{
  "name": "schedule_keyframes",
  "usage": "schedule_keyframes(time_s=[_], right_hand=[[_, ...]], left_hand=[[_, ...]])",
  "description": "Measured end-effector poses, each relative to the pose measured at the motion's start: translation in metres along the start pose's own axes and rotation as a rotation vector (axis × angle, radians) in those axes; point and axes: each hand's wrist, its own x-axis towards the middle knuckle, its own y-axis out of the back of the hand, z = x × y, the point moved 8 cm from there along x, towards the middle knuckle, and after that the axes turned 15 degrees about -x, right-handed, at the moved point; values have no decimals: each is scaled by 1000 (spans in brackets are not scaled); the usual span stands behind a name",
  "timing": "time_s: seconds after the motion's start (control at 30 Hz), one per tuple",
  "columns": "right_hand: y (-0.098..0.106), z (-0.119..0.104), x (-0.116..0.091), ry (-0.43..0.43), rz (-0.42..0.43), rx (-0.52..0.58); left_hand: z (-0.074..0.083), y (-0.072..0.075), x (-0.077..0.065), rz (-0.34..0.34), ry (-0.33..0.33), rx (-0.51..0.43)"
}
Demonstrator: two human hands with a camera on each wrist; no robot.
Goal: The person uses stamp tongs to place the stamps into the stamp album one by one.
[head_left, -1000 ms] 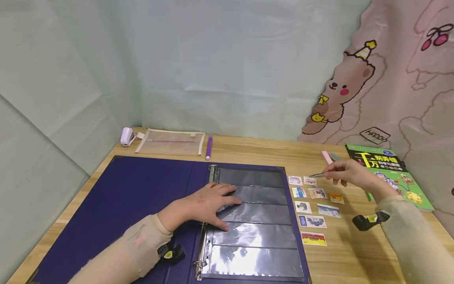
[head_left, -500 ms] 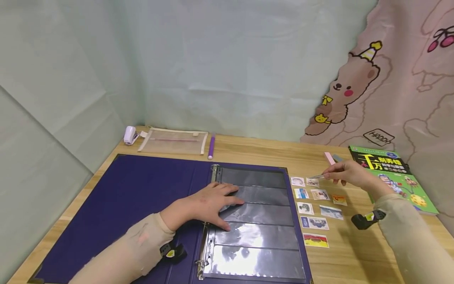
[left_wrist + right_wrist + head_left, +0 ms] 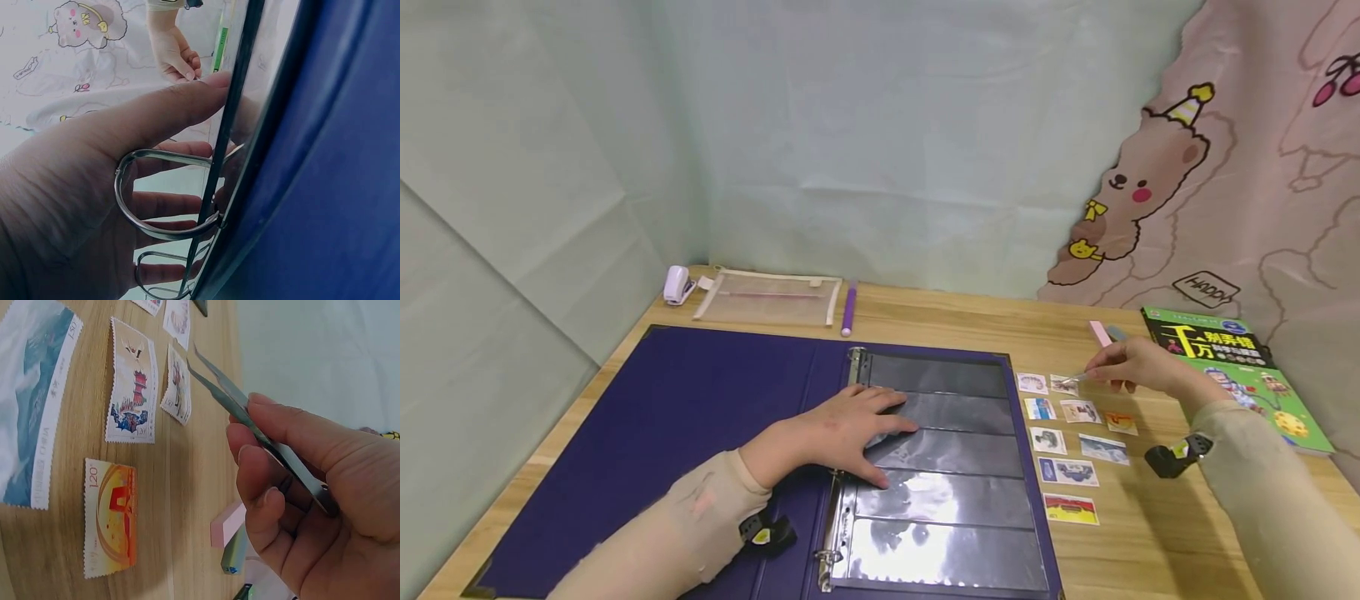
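In the head view a dark blue ring binder (image 3: pixel 715 392) lies open, with a page of clear pockets (image 3: pixel 962 454) on its right side. My left hand (image 3: pixel 842 429) rests on that page with fingers spread, close by the metal rings (image 3: pixel 131 209). My right hand (image 3: pixel 1138 367) pinches a pair of fine-tipped tweezers (image 3: pixel 300 472) between thumb and fingers. The tweezer tips stand apart near a small stamp (image 3: pixel 177 387) at the top of the group; touching or not, I cannot tell. An orange stamp (image 3: pixel 111 515) and a pagoda stamp (image 3: pixel 133 387) lie nearby.
Several more stamps (image 3: pixel 1070 508) lie in rows right of the binder. Behind the right hand are a pink block (image 3: pixel 1100 333) and a green book (image 3: pixel 1240 375). At the back stand a small stapler (image 3: pixel 678 286), a mesh pouch (image 3: pixel 767 300) and a purple pen (image 3: pixel 848 310).
The head view has shifted slightly, so the things appear further right. My right hand and the tweezers have shifted only slightly over the same stamp. The left hand stays on the page.
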Motion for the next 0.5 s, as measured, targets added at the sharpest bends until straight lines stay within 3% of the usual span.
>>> schedule_keyframes(time_s=[0.5], right_hand=[[-2, 8, 7, -8, -30, 45]], left_hand=[[-1, 0, 0, -2, -2, -3]])
